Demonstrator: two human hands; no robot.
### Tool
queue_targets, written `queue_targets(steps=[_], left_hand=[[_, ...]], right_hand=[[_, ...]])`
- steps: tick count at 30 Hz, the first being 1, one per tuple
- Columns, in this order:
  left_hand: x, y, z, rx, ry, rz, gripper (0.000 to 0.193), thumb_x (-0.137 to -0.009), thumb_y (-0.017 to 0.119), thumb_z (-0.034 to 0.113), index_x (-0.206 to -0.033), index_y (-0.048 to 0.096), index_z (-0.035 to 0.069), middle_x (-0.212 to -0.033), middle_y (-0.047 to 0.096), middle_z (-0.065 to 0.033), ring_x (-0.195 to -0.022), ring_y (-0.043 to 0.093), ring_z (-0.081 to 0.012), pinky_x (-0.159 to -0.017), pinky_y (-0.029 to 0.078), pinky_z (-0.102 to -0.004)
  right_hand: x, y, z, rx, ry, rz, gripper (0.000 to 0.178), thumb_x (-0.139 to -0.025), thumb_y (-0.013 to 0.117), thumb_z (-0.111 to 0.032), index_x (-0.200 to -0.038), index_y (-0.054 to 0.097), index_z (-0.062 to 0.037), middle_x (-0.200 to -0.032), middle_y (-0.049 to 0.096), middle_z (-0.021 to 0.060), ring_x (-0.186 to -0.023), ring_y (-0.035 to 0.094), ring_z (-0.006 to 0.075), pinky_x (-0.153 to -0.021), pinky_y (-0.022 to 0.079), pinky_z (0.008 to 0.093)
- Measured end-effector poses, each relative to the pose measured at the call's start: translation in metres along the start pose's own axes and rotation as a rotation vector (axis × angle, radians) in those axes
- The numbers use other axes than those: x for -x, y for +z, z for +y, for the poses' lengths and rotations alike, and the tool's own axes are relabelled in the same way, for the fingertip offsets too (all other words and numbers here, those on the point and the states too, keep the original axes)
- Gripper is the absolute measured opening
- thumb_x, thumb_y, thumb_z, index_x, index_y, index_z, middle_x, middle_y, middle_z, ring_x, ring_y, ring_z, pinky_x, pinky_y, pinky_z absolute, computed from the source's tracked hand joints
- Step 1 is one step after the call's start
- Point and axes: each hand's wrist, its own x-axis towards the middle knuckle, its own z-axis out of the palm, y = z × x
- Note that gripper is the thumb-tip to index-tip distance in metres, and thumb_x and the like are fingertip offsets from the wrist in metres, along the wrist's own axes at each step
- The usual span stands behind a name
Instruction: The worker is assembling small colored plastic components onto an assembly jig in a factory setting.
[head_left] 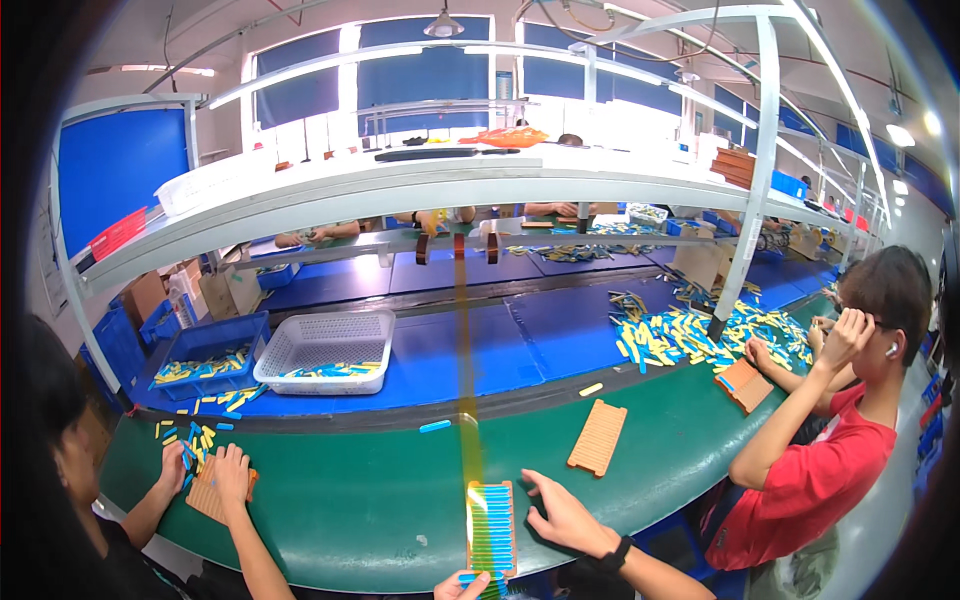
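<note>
An orange-brown slotted tray [505,487] lies on the green table in front of me, filled with a row of blue strips [495,530]. A translucent yellow tape [464,400] hangs down from a roll and runs along the tray's left side. At the tray's near end, my left hand [462,586] is closed, its thumb and finger pinching what looks like the tape's lower end, next to a blue strip; the frame's edge cuts this hand off. Just right of the tray my right hand [566,516] holds nothing, its fingers apart.
Another slotted tray [598,438] lies to the right. Co-workers sit at both sides, handling trays. A white basket [328,325] and a blue bin [175,345] hold strips at left; a heap of yellow and blue strips [680,335] lies at right. Tape rolls [459,247] hang overhead.
</note>
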Motion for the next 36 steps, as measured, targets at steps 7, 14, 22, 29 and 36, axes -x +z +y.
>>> queue_targets(steps=[7, 14, 22, 29, 36], left_hand=[[-0.001, 0.001, -0.003, 0.053, -0.031, 0.007, 0.018, -0.099, 0.066, 0.010, -0.113, 0.069, 0.000, -0.097, 0.072, -0.0043, -0.084, 0.067, -0.0128, -0.076, 0.050, -0.0262], [-0.006, 0.004, -0.015, 0.134, -0.046, -0.087, 0.021, -0.099, 0.064, 0.010, -0.117, 0.068, -0.001, -0.101, 0.072, -0.0047, -0.087, 0.066, -0.0128, -0.077, 0.050, -0.0250], [-0.012, 0.000, -0.025, -0.057, -0.048, -0.079, 0.024, -0.104, 0.060, 0.015, -0.117, 0.069, -0.003, -0.094, 0.074, -0.0077, -0.082, 0.070, -0.0156, -0.075, 0.054, -0.0288], [-0.014, -0.008, -0.045, -0.060, 0.047, 0.006, 0.026, -0.104, 0.059, 0.015, -0.110, 0.067, -0.009, -0.100, 0.075, -0.0144, -0.083, 0.071, -0.0161, -0.076, 0.056, -0.0287], [-0.012, -0.006, -0.041, -0.030, -0.030, 0.014, 0.030, -0.106, 0.056, 0.016, -0.109, 0.069, -0.010, -0.102, 0.074, -0.0111, -0.088, 0.068, -0.0111, -0.082, 0.052, -0.0257]], right_hand=[[-0.049, 0.012, 0.013, -0.083, -0.042, -0.204, 0.063, -0.090, 0.060, 0.002, -0.147, 0.034, 0.0056, -0.135, 0.055, 0.0310, -0.123, 0.055, 0.0447, -0.105, 0.046, 0.0482], [-0.070, 0.021, 0.014, -0.181, -0.070, -0.209, 0.048, -0.096, 0.060, -0.002, -0.140, 0.045, 0.0051, -0.128, 0.060, 0.0289, -0.113, 0.061, 0.0402, -0.097, 0.050, 0.0441], [-0.056, 0.022, 0.032, -0.196, -0.003, -0.157, 0.048, -0.094, 0.050, 0.005, -0.142, 0.047, -0.0011, -0.134, 0.058, 0.0222, -0.121, 0.059, 0.0348, -0.098, 0.051, 0.0392], [-0.058, 0.030, 0.036, -0.286, -0.016, -0.073, 0.050, -0.092, 0.056, 0.009, -0.140, 0.049, -0.0006, -0.129, 0.065, 0.0158, -0.119, 0.063, 0.0221, -0.092, 0.052, 0.0316], [-0.055, 0.027, 0.029, -0.389, 0.055, -0.111, 0.054, -0.090, 0.054, 0.012, -0.142, 0.048, -0.0025, -0.133, 0.066, 0.0160, -0.104, 0.068, 0.0214, -0.091, 0.052, 0.0331]])
